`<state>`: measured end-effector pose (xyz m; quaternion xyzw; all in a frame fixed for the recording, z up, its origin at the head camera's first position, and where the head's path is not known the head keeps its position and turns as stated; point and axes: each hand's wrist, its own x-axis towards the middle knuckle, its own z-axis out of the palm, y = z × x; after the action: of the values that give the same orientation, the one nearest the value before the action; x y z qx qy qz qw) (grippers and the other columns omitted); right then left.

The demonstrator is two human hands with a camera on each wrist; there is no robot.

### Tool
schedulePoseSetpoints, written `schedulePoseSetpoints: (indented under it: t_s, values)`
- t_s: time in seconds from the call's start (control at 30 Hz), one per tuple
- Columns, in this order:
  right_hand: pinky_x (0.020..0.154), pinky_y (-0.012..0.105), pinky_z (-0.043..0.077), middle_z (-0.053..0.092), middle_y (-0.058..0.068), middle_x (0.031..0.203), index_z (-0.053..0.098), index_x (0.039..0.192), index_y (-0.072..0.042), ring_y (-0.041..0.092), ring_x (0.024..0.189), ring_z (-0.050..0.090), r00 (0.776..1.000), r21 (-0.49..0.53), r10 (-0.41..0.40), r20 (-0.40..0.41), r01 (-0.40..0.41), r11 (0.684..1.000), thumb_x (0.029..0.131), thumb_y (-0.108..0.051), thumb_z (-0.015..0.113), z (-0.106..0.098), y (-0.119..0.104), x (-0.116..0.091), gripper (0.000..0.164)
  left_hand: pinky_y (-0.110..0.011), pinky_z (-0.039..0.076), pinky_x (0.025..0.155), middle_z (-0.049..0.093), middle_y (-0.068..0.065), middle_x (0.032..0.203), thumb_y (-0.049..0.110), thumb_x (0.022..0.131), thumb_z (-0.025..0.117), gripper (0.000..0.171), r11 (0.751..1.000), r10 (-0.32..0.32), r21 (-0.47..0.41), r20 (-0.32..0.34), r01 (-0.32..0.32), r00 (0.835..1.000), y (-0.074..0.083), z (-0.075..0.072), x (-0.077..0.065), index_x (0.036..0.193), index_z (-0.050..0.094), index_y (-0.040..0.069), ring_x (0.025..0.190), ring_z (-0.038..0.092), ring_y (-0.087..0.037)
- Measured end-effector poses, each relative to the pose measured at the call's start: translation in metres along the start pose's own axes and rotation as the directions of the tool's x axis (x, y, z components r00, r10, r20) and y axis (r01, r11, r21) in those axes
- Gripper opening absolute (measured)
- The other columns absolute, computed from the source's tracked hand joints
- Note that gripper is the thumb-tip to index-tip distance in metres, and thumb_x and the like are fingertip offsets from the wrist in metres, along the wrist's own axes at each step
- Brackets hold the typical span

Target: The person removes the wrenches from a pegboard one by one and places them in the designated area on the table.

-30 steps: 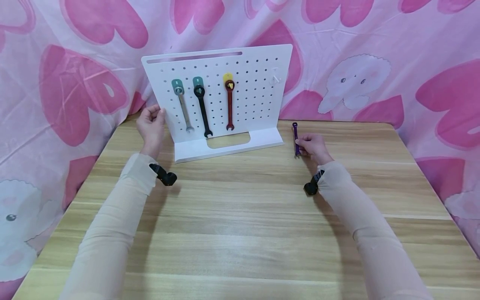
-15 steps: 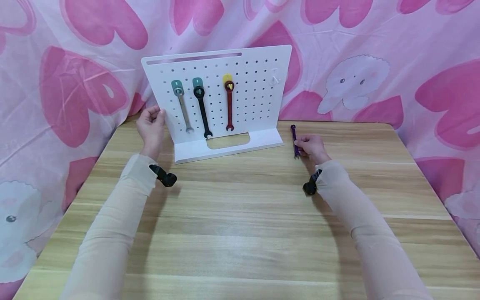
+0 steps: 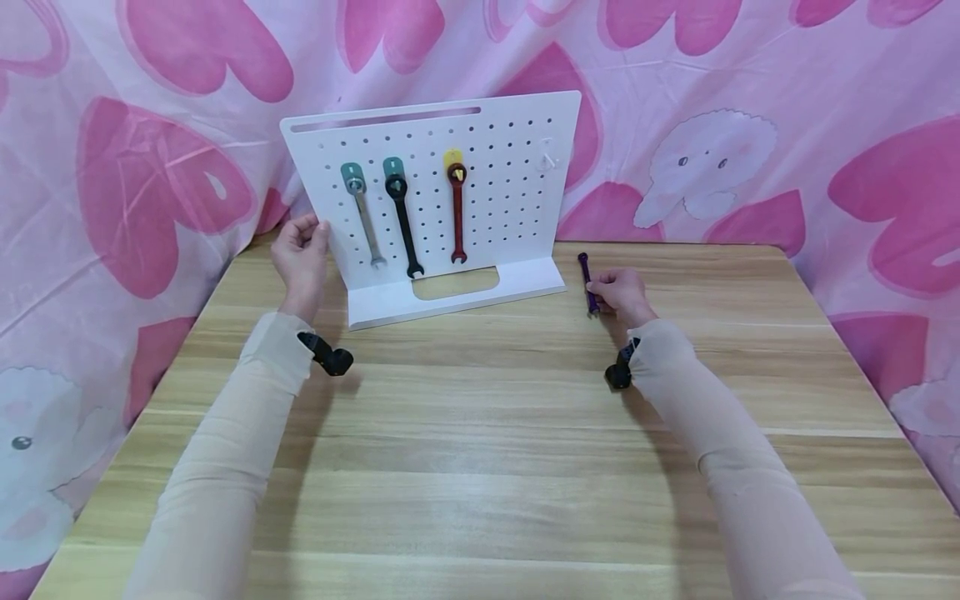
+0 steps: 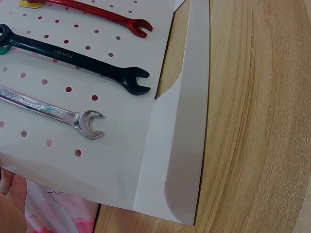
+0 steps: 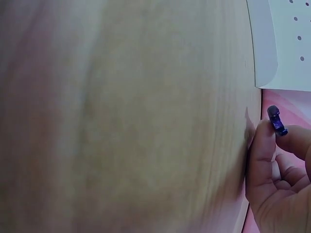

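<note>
A white pegboard stand carries three wrenches on hooks: a silver wrench, a black wrench and a red wrench. At the board's left edge, my left hand grips that edge between thumb and fingers; part of the fingers is hidden. To the right of the stand, my right hand pinches a small purple wrench near its lower end, its upper end leaning slightly left. In the right wrist view that purple wrench shows end-on between thumb and finger.
Near the board's upper right is a clear hook with nothing on it. The stand's base rests on the wooden table. A pink heart-patterned cloth hangs behind the table.
My right hand has shifted slightly left with the purple wrench, whose upper end has tipped a little left and down. The left hand stays at the board's edge.
</note>
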<state>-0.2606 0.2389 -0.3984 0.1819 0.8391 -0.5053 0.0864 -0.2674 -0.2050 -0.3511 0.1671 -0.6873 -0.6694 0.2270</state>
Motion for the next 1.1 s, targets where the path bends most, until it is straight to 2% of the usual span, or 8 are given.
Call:
schedulePoseSetpoints:
  t_s: [0.23, 0.5, 0.73, 1.1]
  values:
    - [0.058, 0.015, 0.049, 0.059, 0.004, 0.093, 0.061, 0.117, 0.002, 0.001, 0.062, 0.053, 1.000, -0.031, -0.007, 0.010, 0.008, 0.999, 0.093, -0.015, 0.059, -0.0001, -0.0015, -0.0016, 0.030, -0.019, 0.046, 0.082, 0.060, 0.006, 0.097, 0.022, 0.090, 0.064, 0.024, 1.000, -0.008, -0.004, 0.008, 0.008, 1.000, -0.0002, 0.0009, 0.0000, 0.111, 0.063, 0.012, 0.088, 0.052, -0.007]
    - [0.057, 0.016, 0.049, 0.059, 0.004, 0.086, 0.061, 0.114, 0.004, 0.004, 0.063, 0.053, 0.999, -0.061, -0.036, 0.027, 0.038, 0.997, 0.093, -0.013, 0.058, -0.0002, -0.0021, -0.0040, 0.028, -0.020, 0.046, 0.081, 0.060, 0.005, 0.096, 0.019, 0.090, 0.063, 0.022, 1.000, -0.001, -0.001, -0.005, 0.001, 1.000, 0.0002, 0.0028, -0.0002, 0.110, 0.063, 0.011, 0.087, 0.052, -0.006]
    - [0.060, 0.017, 0.050, 0.057, 0.006, 0.089, 0.061, 0.110, 0.002, 0.008, 0.065, 0.053, 0.999, -0.090, -0.024, 0.030, 0.027, 0.996, 0.093, -0.013, 0.059, 0.0022, -0.0045, -0.0051, 0.023, -0.020, 0.046, 0.081, 0.060, 0.005, 0.095, 0.018, 0.090, 0.064, 0.021, 1.000, 0.009, -0.007, -0.012, -0.009, 1.000, 0.0005, 0.0032, -0.0009, 0.109, 0.064, 0.010, 0.087, 0.053, -0.006]
    - [0.056, 0.016, 0.050, 0.056, 0.005, 0.081, 0.060, 0.104, 0.002, 0.005, 0.059, 0.052, 0.999, -0.154, -0.039, 0.036, 0.044, 0.987, 0.092, -0.012, 0.060, 0.0031, -0.0047, -0.0004, 0.019, -0.018, 0.046, 0.082, 0.059, 0.005, 0.097, 0.020, 0.090, 0.063, 0.022, 1.000, -0.004, -0.001, -0.003, 0.004, 1.000, 0.0014, 0.0001, -0.0021, 0.111, 0.063, 0.011, 0.089, 0.052, -0.007]
